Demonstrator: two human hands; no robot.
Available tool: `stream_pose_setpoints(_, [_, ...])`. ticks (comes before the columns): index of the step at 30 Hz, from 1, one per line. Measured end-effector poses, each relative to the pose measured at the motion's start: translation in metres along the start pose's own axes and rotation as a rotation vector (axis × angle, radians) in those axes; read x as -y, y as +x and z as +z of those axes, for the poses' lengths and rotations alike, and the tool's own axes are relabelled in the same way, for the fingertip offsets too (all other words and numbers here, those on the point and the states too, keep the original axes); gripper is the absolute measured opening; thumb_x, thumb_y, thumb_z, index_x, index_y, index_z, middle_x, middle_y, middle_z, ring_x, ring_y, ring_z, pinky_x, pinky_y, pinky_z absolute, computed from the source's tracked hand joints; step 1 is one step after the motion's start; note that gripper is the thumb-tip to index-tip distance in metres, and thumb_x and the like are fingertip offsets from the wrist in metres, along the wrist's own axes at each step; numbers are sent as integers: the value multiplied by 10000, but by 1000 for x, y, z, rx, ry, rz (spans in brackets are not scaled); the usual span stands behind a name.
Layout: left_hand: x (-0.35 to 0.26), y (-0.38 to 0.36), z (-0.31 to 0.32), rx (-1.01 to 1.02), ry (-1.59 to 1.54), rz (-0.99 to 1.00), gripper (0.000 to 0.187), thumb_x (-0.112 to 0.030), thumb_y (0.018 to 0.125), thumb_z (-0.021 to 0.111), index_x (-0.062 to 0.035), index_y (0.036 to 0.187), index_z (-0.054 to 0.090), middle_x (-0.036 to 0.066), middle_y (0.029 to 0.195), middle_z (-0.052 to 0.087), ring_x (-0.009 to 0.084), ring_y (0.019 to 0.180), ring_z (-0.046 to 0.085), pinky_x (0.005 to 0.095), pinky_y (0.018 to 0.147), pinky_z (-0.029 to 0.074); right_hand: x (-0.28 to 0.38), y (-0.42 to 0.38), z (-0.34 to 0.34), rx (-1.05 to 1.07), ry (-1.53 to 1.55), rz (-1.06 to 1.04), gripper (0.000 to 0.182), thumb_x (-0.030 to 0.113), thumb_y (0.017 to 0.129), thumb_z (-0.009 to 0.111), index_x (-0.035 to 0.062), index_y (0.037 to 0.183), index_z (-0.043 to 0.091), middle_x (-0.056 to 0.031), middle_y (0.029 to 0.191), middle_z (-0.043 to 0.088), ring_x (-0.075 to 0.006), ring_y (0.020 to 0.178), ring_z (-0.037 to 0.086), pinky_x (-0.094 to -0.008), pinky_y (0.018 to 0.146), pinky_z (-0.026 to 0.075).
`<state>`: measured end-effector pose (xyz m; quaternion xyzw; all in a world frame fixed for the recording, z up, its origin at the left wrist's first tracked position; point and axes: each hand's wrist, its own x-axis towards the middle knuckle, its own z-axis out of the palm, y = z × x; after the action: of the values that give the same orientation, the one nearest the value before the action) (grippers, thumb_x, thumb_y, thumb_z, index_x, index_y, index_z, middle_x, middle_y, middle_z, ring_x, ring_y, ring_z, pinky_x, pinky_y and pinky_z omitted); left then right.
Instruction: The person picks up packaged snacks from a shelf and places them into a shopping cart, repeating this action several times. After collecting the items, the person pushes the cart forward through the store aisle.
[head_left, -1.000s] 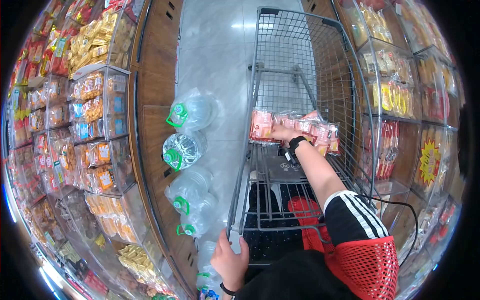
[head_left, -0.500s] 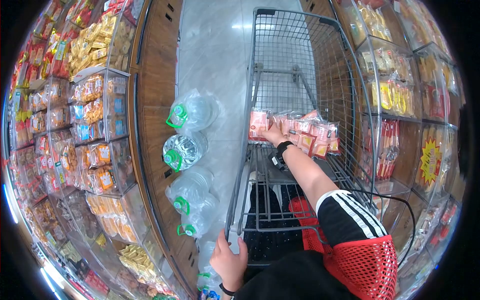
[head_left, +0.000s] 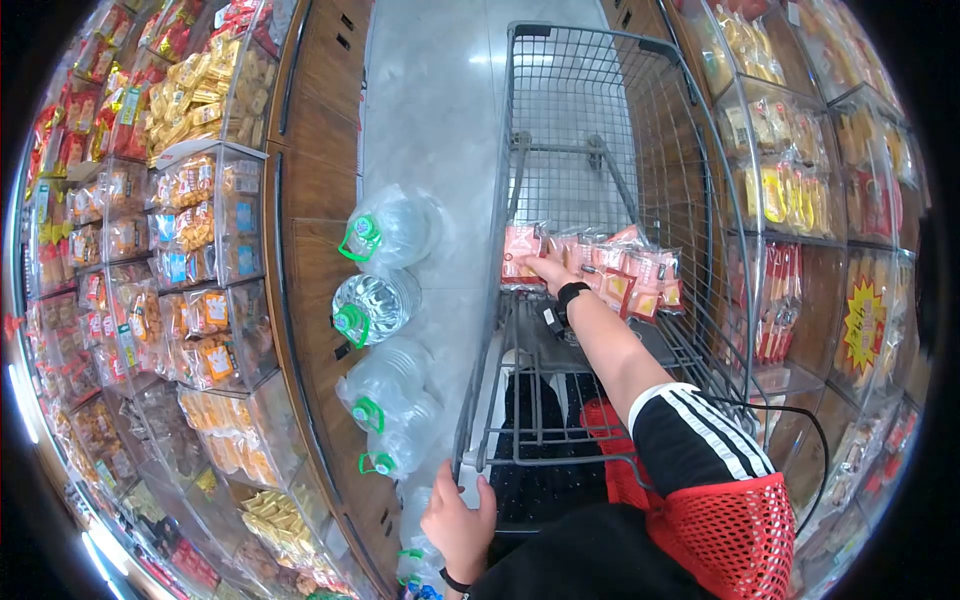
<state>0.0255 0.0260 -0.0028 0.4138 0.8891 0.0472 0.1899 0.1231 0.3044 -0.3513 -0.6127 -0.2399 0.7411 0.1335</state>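
A grey wire shopping cart [head_left: 575, 95] stands before me, with several pink and red clear-wrapped packets [head_left: 635, 275] lying across the near part of its basket. My right hand [head_left: 547, 270] reaches into the cart, its fingers on the leftmost pink packet [head_left: 522, 245]; whether they grip it is hard to make out. A black band circles that wrist. Near the cart's left rear corner, my left hand [head_left: 458, 515] is raised with thumb and fingers apart and nothing between them.
Large clear water bottles [head_left: 378, 305] with green handles line the floor left of the cart. Wooden shelving with clear bins of packaged snacks [head_left: 200, 220] rises on the left. Similar bins [head_left: 785, 190] flank the cart's right side. A black cable [head_left: 815, 425] loops at the right.
The view has shifted slightly, so shelves and bottles on the left appear a little further right. My right hand remains at the leftmost packet, and my left hand has barely moved.
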Motion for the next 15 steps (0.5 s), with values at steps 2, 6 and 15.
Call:
stream_pose_setpoints(2, [-2,1,-2,6,-5,-11,454,-238,774,684,-19,1157,577,116,794,653,278,634,651,380,560,514,-35,33,-5,60,120,-131,389,138,805,704,3,1157,609,-73,1082,654,-180,932,631,-331,803,501])
stream_pose_setpoints(6, [-1,0,-3,14,2,-22,454,-263,780,677,-31,1156,577,118,793,654,283,638,653,390,553,512,-45,32,-3,-54,76,-183,481,133,769,721,-25,1203,585,-83,1106,652,-201,988,626,-327,850,493])
stream_pose_setpoints(15, [3,-2,-6,-95,-36,93,458,-293,801,666,-4,1143,571,170,842,674,328,703,667,411,582,522,-9,-22,-67,64,-60,-59,420,195,792,734,-12,1128,589,-144,1010,663,-237,850,661,-382,708,546])
